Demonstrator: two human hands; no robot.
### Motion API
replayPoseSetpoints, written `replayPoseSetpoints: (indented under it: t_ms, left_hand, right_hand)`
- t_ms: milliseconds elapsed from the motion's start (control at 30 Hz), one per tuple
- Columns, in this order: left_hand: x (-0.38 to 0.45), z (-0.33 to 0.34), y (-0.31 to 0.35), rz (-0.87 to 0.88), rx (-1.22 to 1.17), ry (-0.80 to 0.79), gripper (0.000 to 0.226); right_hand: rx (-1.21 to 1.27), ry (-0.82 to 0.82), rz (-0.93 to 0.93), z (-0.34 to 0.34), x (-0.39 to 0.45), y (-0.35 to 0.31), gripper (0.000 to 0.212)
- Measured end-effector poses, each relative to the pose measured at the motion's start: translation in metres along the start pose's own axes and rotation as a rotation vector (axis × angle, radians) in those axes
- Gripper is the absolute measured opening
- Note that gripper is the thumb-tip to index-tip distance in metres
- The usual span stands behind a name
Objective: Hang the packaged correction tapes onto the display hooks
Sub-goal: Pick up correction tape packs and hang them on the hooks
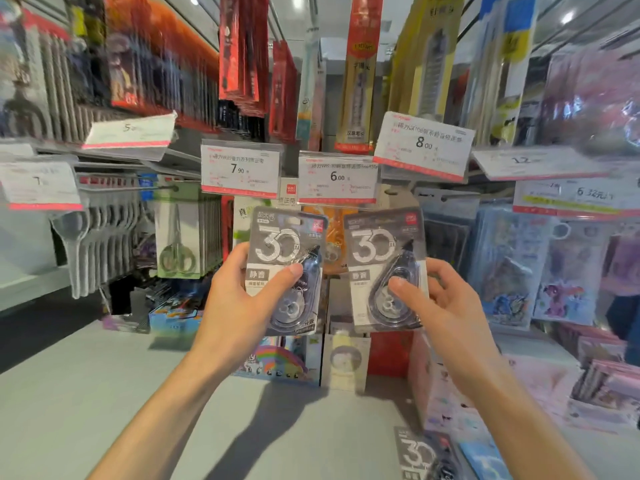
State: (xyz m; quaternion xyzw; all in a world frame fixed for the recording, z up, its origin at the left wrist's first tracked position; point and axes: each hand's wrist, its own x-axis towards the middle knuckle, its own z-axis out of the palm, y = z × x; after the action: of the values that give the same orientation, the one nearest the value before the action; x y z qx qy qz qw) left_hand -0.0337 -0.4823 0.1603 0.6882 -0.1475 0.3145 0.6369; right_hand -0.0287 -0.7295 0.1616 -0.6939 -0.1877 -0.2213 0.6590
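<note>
A: What are your hands holding?

B: Your left hand [239, 299] grips a grey carded blister pack of correction tape printed with a large "30" [285, 268], thumb curled over the clear bubble on its front, fingers behind the card. Your right hand [440, 303] pinches a second grey "30" correction-tape pack [384, 268], thumb on the bubble, fingers round its right edge.

A: Where do the packs sit?

B: You hold both upright, side by side, just apart, right below the white price label reading 6.00 [337, 177] and beside the white label reading 7.90 [239, 168]. Whether either pack is on a hook, I cannot tell.

A: Anything more nearby?

B: A third grey "30" pack [420, 455] lies low at the bottom edge, near your right forearm. Carded grey scissors [176, 237] hang to your left.
</note>
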Motion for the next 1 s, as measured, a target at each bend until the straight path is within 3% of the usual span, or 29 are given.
replayPoseSetpoints:
  t_ms: [367,700,1000]
  left_hand:
    - [-0.001,-0.009,0.021,0.098,-0.033,-0.001,0.038]
    - [0.014,-0.013,0.038,0.215,-0.054,0.028,0.028]
    - [0.02,-0.017,0.04,0.243,-0.068,-0.006,0.029]
  right_hand:
    - [0.189,-0.089,-0.061,0.013,-0.005,-0.011,0.035]
    - [-0.028,-0.028,-0.052,0.013,0.009,0.003,0.019]
    - [-0.118,-0.038,-0.089,0.041,0.05,-0.013,0.024]
